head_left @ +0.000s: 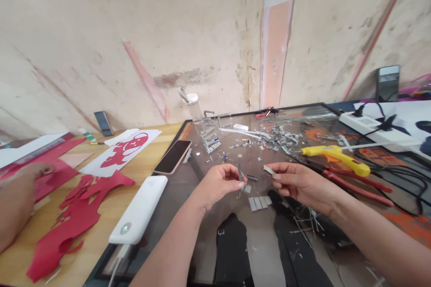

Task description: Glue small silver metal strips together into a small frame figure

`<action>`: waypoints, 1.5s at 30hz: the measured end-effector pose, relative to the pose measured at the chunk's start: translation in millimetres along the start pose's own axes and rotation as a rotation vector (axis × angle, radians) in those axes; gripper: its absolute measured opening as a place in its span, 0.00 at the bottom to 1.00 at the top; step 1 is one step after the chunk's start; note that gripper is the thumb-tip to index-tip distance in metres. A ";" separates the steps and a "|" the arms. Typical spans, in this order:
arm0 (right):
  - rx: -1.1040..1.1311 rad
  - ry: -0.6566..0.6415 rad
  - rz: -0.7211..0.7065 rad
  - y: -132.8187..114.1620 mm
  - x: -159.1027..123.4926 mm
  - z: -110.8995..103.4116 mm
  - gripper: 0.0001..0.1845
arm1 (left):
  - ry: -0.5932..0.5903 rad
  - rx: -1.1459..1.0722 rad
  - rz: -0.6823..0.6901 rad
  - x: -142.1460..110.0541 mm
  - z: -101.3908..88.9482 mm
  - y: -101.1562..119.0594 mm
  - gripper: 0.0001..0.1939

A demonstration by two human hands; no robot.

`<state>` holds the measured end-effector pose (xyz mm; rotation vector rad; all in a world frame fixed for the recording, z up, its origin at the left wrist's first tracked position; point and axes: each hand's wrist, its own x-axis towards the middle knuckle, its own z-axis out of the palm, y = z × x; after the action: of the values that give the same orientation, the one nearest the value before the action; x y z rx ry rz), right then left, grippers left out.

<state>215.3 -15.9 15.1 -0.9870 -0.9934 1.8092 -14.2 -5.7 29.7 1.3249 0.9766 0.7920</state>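
In the middle of the glass tabletop, my left hand (pixel 222 181) pinches a thin grey metal strip (pixel 239 172) held upright. A short, light grey metal piece (pixel 269 170) sits between the thumb and fingers of my right hand (pixel 292 181). The two held pieces are apart. Below and between my hands lie several flat grey pieces side by side (pixel 260 203). Another dark grey strip (pixel 251 177) rests on the glass between my hands. Beyond them is a loose heap of bent grey metal pieces (pixel 281 136).
A yellow glue gun (pixel 340 158) and red-handled pliers (pixel 360 184) lie right, near a white power strip (pixel 373 128). A phone (pixel 173 157) and white power bank (pixel 139 210) lie left. Another person's hand (pixel 23 188) rests by red paper (pixel 67 228). A bottle (pixel 193 106) stands behind.
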 end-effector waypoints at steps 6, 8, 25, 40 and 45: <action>-0.141 0.085 -0.046 -0.5 -0.2 3.7 0.18 | 0.110 0.110 -0.011 6.2 0.6 -10.5 0.08; -0.139 0.077 -0.051 -1.2 -0.7 5.3 0.17 | 0.110 0.139 -0.027 6.3 1.2 -11.3 0.08; -0.651 0.165 -0.238 7.4 4.4 4.6 0.14 | -0.166 0.180 -0.070 -0.2 -1.3 -12.9 0.18; -0.704 0.140 -0.300 5.9 1.0 4.4 0.17 | -0.145 0.175 -0.006 -2.8 4.5 -7.8 0.16; -0.694 0.117 -0.288 1.1 -1.3 6.1 0.18 | -0.135 0.186 0.008 -4.0 6.5 -6.9 0.16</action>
<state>210.0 -19.0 16.7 -1.2554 -1.6441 1.1609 -10.3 -12.7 23.2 1.5232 0.9553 0.6206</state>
